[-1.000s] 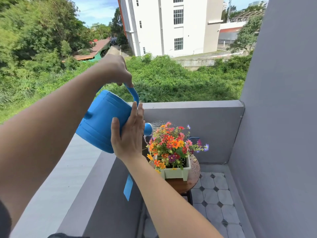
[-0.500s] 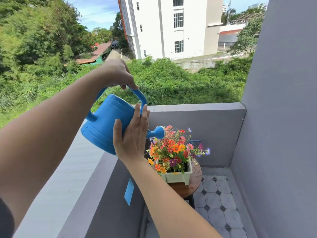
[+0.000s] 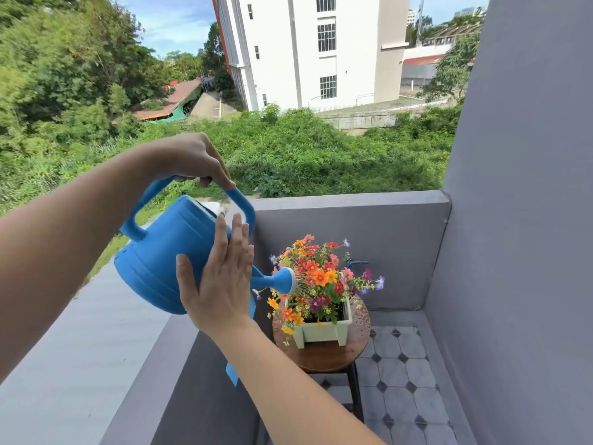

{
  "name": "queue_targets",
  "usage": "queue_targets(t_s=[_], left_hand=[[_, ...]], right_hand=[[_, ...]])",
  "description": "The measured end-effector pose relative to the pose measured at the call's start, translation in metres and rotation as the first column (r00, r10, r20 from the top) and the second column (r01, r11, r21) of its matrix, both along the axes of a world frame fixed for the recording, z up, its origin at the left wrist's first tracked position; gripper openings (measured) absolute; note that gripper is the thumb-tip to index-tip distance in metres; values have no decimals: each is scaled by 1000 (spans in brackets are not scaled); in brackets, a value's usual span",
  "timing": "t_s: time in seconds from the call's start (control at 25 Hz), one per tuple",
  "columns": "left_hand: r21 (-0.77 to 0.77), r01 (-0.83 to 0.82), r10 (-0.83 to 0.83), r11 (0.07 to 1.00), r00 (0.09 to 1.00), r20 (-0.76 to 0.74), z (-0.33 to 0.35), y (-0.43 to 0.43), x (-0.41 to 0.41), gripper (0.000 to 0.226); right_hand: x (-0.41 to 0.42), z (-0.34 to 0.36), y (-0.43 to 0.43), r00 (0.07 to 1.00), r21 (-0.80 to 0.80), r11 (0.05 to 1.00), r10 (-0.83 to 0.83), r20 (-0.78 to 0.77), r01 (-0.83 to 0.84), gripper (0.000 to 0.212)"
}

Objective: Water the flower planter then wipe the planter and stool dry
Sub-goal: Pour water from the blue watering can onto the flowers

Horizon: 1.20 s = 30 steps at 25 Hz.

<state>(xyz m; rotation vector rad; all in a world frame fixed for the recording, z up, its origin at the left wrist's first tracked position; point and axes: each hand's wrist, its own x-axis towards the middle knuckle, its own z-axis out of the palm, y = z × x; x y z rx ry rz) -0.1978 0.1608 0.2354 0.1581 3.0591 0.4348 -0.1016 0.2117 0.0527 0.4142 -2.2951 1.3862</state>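
A blue watering can (image 3: 160, 258) is tilted with its rose spout (image 3: 284, 280) over the flowers, and thin streams of water fall from it. My left hand (image 3: 189, 159) grips the can's top handle. My right hand (image 3: 221, 284) lies flat against the can's side, fingers together. The pale green planter (image 3: 322, 330) holds orange, red and purple flowers (image 3: 321, 274). It stands on a round wooden stool (image 3: 324, 356) whose top shows water drops at the right.
A grey parapet wall (image 3: 353, 226) runs behind the stool and a wide ledge (image 3: 80, 348) along the left. A tall grey wall (image 3: 519, 220) closes the right side. The floor (image 3: 407, 380) is pale tile. A blue tag (image 3: 231, 377) hangs on the left wall.
The can has come down and forward, tipping further, so the spout now sits right over the flowers. Both hands moved with it.
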Motion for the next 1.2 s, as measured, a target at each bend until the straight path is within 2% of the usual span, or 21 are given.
queue_targets(t_s=[0.12,0.24,0.44,0.64,0.92,1.08,1.2], left_hand=[[-2,36,-36,999,999,-14,6,3,3,17],[21,29,-27,999,995,-97,13,8,3,18],[-31,-16,9,999,977,-211,15,1,5,24],[-105,-53,36,993,988,-152,10,-4,16,26],[-137,83,-97,987,990,-104,7,11,46,17],[-96,108,-124,990,976,-180,12,15,51,15],[-66,82,-96,994,963,-253,16,8,48,21]], right_hand=[[-6,2,1,997,2,998,-57,-59,58,66],[-20,6,7,993,28,996,-77,-89,80,65],[-31,12,10,998,91,994,68,-13,-66,74],[-15,3,8,988,142,979,153,-15,-150,79],[12,-25,17,965,233,972,98,-242,-40,84],[-3,-26,34,913,264,963,60,-402,53,80],[-20,-18,34,911,283,958,80,-405,42,82]])
